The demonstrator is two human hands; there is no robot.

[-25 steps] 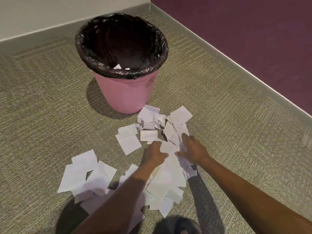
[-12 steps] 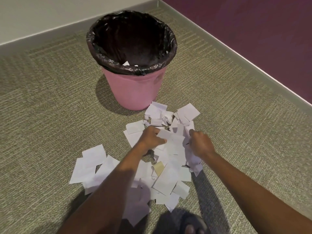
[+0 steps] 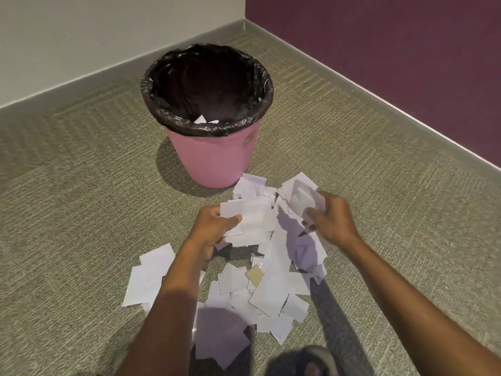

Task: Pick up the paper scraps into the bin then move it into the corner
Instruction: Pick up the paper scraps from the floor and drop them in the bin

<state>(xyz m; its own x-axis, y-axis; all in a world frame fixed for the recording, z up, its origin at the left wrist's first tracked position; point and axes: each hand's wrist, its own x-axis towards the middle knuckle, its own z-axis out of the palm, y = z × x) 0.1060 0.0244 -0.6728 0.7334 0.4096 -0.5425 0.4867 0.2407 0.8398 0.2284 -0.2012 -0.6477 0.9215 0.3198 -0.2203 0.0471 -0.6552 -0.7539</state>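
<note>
A pink bin [image 3: 214,161] with a black liner stands upright on the carpet, a couple of white scraps visible inside near its front rim. In front of it lies a heap of white paper scraps [image 3: 273,289]. My left hand [image 3: 214,229] is closed on a bunch of scraps held just above the heap. My right hand [image 3: 330,218] grips another crumpled bunch, lifted slightly. Both hands are below and to the right of the bin, a short way from its base.
The room corner [image 3: 245,23] is behind the bin, where a pale wall meets a purple wall [image 3: 393,63]. Grey skirting runs along both. A sandalled foot [image 3: 306,362] shows at the bottom edge. Loose scraps [image 3: 151,275] lie left of my left arm.
Both hands have closed on handfuls of scraps and lifted them off the heap, moving toward the bin. The view has tilted up, showing more of the corner.
</note>
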